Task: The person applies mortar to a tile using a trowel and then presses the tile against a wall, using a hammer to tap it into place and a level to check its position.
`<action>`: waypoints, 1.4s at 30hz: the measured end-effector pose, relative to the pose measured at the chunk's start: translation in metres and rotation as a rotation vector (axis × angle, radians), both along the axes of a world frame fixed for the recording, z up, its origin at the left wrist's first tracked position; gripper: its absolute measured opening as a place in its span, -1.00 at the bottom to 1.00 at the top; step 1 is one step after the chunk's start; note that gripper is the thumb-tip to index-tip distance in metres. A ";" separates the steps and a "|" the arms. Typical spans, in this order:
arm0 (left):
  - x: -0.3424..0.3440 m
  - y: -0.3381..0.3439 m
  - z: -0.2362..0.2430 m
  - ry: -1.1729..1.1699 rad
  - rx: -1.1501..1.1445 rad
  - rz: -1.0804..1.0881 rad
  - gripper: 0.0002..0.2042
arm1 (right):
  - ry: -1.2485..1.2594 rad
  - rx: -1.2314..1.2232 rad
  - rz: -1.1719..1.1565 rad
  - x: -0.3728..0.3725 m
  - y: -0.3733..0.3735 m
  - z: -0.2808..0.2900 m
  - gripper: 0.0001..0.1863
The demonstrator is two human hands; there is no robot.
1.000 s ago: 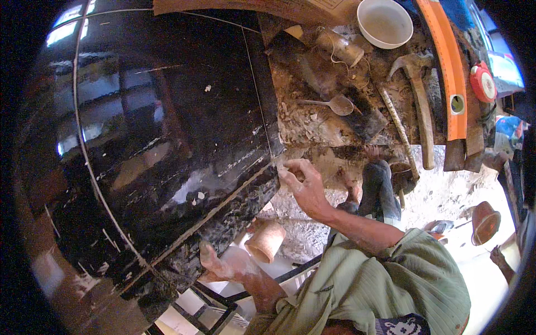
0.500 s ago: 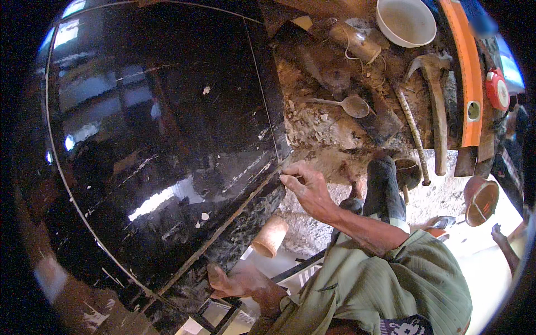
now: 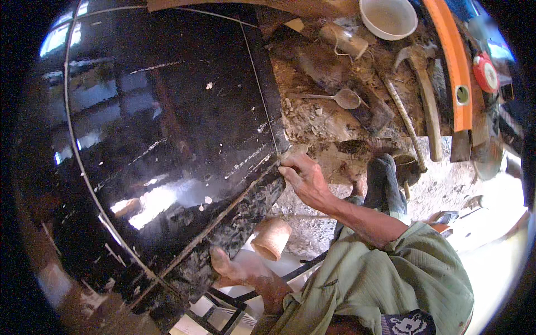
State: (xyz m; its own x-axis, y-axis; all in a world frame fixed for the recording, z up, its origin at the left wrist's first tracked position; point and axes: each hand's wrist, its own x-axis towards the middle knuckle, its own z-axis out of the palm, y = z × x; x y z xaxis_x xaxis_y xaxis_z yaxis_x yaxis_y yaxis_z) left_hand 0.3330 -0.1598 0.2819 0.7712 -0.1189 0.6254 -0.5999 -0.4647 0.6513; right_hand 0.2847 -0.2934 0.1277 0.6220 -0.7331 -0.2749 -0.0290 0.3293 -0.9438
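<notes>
My right hand [image 3: 307, 177] is at the near right corner of the glossy black tiled surface [image 3: 184, 123]. Its fingers are pinched together against the dusty joint along the tile edge, and whatever they hold is hidden. Lower down, my left hand [image 3: 243, 271] rests against the smeared black front edge, with its thumb and fingers apart and nothing visible in it. A tan cup-shaped container [image 3: 271, 239] sits between the two hands, below the edge. Pale smears and small white specks mark the tiles.
On the rough ledge at the far right lie a spoon [image 3: 348, 99], a dusty can [image 3: 343, 40], a white bowl [image 3: 388, 18], a claw hammer [image 3: 425, 92], a rod [image 3: 403, 114], an orange level [image 3: 455, 67] and a red tape measure [image 3: 486, 72]. A dark-clothed leg [image 3: 384, 181] is below the ledge.
The whole view has shifted a little, so the ledge's tools appear farther left and higher. My right hand stays pinched near the same corner, and my left hand remains by the edge.
</notes>
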 end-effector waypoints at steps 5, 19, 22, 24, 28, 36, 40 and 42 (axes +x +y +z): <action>0.004 -0.044 0.012 0.017 -0.035 0.070 -0.65 | 0.022 -0.087 -0.176 -0.007 -0.009 -0.001 -0.72; 0.039 -0.022 0.016 0.009 0.022 0.068 -0.51 | -0.086 -0.082 -0.181 -0.035 0.036 -0.034 -0.58; 0.032 -0.021 0.012 0.127 0.035 0.019 -0.47 | -0.171 -0.064 -0.178 -0.027 0.040 -0.039 -0.57; 0.027 -0.023 0.012 0.131 0.163 -0.176 -0.43 | -0.165 -0.061 -0.140 -0.013 0.042 -0.038 -0.58; 0.020 -0.044 -0.009 -0.224 0.342 -0.466 -0.38 | -0.130 -0.046 -0.106 -0.016 0.011 -0.022 -0.62; 0.008 -0.071 0.012 0.192 -0.378 -0.155 -0.28 | -0.168 0.025 -0.043 0.002 0.018 -0.013 -0.67; 0.004 -0.070 0.024 0.193 -0.375 -0.252 -0.17 | -0.219 0.019 -0.015 -0.005 0.017 -0.012 -0.68; 0.002 -0.071 0.029 0.192 -0.377 -0.234 -0.17 | -0.229 0.035 -0.017 -0.006 0.016 -0.006 -0.67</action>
State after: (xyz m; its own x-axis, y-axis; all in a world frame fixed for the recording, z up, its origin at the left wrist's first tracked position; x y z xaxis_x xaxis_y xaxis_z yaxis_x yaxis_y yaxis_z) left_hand 0.3349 -0.2313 0.3108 0.8567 -0.0955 0.5070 -0.5123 -0.0419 0.8578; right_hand 0.2785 -0.2778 0.1221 0.6589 -0.7364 -0.1536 0.1904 0.3608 -0.9130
